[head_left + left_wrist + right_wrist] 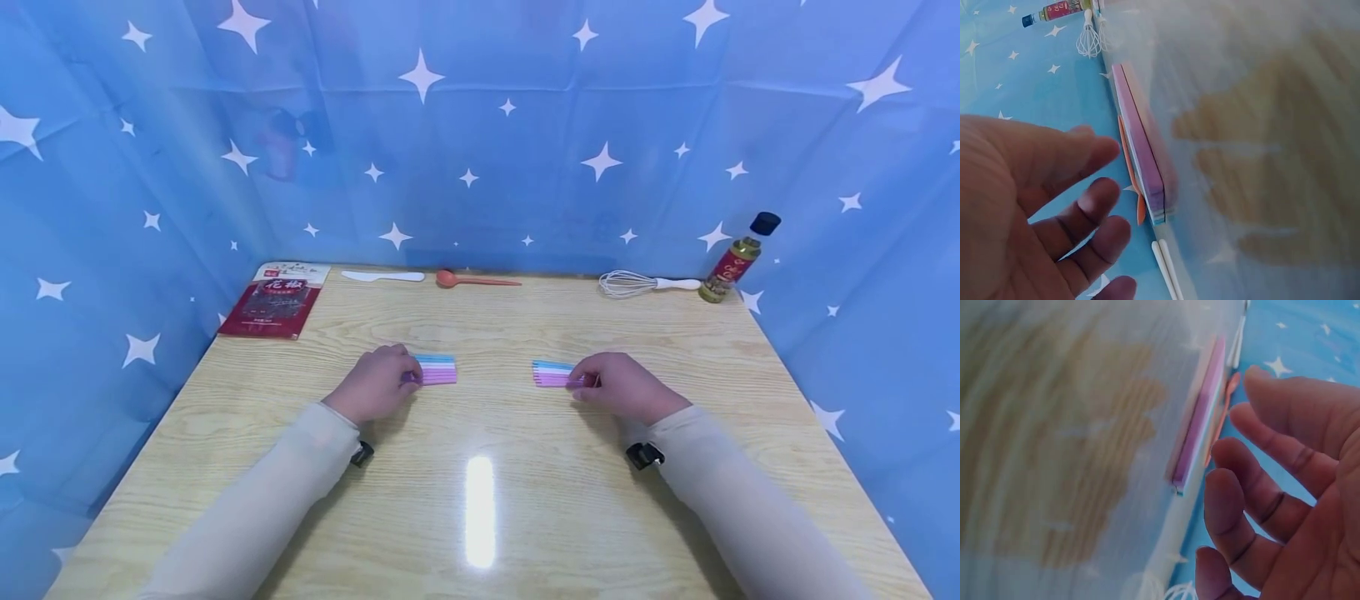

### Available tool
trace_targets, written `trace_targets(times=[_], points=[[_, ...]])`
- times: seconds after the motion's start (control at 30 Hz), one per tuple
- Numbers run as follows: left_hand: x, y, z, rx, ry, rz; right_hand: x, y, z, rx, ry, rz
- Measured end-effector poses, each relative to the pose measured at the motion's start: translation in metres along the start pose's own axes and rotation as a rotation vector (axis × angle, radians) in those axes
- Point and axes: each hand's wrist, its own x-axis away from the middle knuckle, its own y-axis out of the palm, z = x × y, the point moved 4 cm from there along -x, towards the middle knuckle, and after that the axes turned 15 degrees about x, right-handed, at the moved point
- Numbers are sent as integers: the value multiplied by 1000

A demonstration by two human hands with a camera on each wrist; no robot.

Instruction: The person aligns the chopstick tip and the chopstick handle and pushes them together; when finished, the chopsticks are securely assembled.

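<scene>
Head view: left hand [377, 382] hides sticks [439, 370] (partly).

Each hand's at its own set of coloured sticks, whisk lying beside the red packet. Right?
Wrong on the whisk: the head view shows it beside the bottle, well away from the red packet. The rest holds: the left hand is at one set of coloured sticks, the right hand at the other set.
</scene>
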Motion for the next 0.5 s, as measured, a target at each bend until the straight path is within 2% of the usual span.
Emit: trace_targets(times=[0.17,0.5], points=[[-1,4,-1,-12,-22,-19,-4,3,-7,42,-28,7],[-3,6,-1,-47,-56,-46,-7,5,-14,121,-6,-9]])
